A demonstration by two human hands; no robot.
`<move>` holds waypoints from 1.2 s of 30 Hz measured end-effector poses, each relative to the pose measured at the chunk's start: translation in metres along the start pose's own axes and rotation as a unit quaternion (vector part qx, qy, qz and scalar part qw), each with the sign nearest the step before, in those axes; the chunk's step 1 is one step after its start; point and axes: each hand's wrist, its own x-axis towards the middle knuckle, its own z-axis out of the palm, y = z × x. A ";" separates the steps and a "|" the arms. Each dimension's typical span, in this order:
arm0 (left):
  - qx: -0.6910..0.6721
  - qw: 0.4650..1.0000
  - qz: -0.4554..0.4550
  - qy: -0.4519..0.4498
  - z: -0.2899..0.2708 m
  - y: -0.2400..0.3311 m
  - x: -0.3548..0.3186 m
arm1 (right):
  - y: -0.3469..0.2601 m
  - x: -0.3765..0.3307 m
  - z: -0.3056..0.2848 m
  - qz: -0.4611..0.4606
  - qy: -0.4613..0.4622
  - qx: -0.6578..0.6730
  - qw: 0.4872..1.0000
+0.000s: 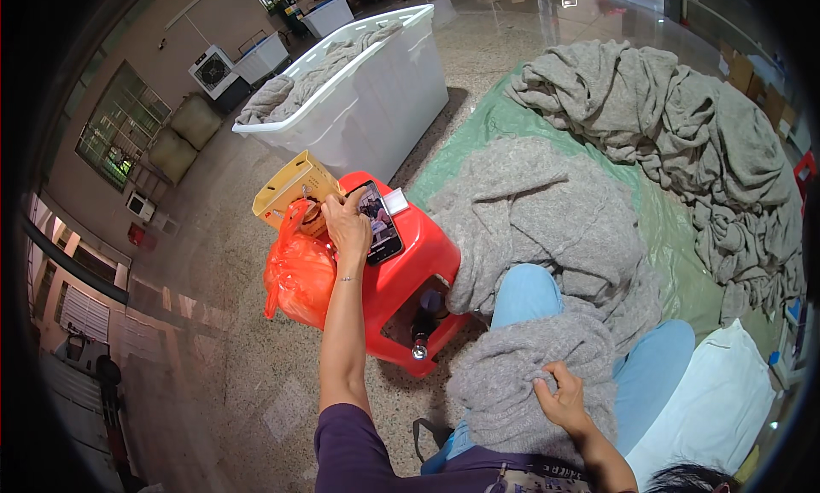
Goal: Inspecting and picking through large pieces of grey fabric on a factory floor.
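Smartphone (379, 222) with black frame and lit screen, lying on top of red plastic stool (410, 275), touched at its left edge by left hand (346, 224); grip there released, fingers spread over the phone rather than closed round it. Small white card (395, 202) just beside the phone's upper end. Yellow cardboard box (292, 185) and orange plastic bag (299, 272) (knotted at the top) pressed against the stool's left side. Dark bottle (421, 325) standing inside the stool's side opening. Right hand (561, 399) clenched on grey knitted fabric (530, 356) draped across the lap in pale blue trousers. More grey knit heaped on green sheet (666, 228) spread over the floor, and in white plastic tub (376, 100) beyond the stool.
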 end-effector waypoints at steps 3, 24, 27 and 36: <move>0.003 1.000 -0.001 0.001 0.000 0.001 0.000 | -0.001 0.000 -0.001 0.008 -0.006 -0.003 1.000; -0.135 0.988 -0.031 0.063 -0.030 0.010 -0.056 | 0.000 0.000 0.000 0.014 -0.009 0.001 1.000; -0.133 0.990 -0.001 0.038 -0.036 0.013 -0.060 | -0.002 0.000 -0.001 0.024 -0.014 0.007 1.000; -0.114 0.993 0.004 0.043 -0.035 0.012 -0.063 | -0.002 0.001 0.001 0.019 -0.006 0.014 1.000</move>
